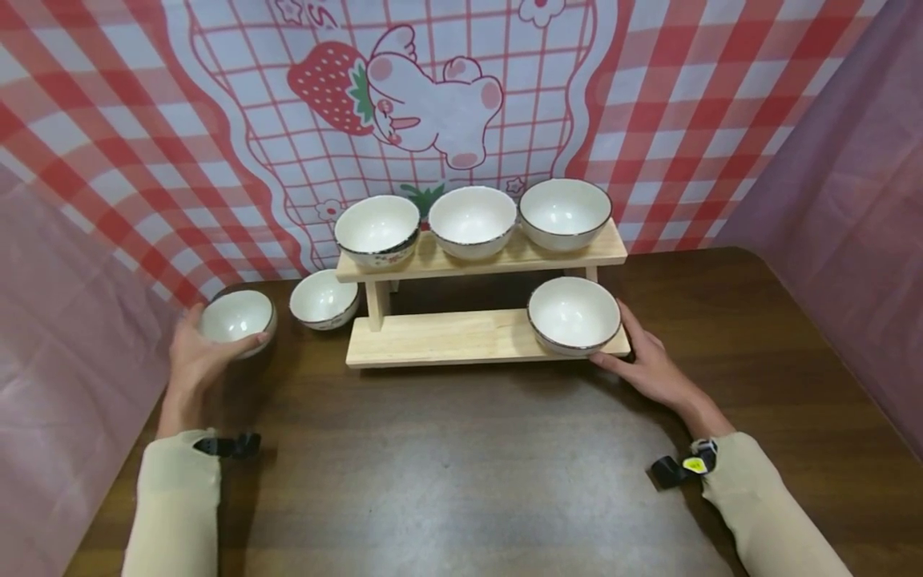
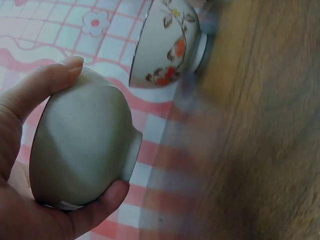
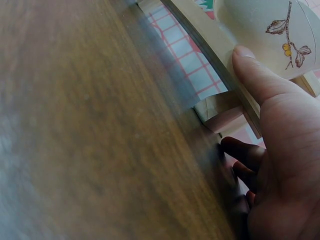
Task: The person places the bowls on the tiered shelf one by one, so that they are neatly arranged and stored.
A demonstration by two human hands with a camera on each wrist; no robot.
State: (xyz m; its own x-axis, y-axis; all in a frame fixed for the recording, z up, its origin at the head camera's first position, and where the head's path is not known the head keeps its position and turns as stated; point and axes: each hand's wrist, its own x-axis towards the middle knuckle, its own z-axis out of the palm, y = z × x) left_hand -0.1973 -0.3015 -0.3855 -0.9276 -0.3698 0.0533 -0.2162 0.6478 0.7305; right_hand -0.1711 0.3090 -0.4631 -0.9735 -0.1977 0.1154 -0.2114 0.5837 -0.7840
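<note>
At the left, my left hand [image 1: 198, 353] grips a small white bowl [image 1: 238, 315]. In the left wrist view, the thumb and a finger span that bowl's plain outer wall [image 2: 82, 140]. My right hand [image 1: 652, 369] holds the right side of a white, dark-rimmed bowl [image 1: 574, 314] on the lower step of a wooden stand [image 1: 440, 336]. The right wrist view shows its thumb against the bowl's wall [image 3: 250, 27], near a painted twig. Other fingers curl loosely beside the end of the step; the index finger is hidden there.
Three white bowls stand in a row on the upper step: left [image 1: 378, 227], middle [image 1: 473, 220] and right [image 1: 566, 210]. Another small bowl [image 1: 324, 299] with painted flowers sits left of the stand. A red checked cloth [image 1: 671, 120] hangs behind the brown table [image 1: 433, 465].
</note>
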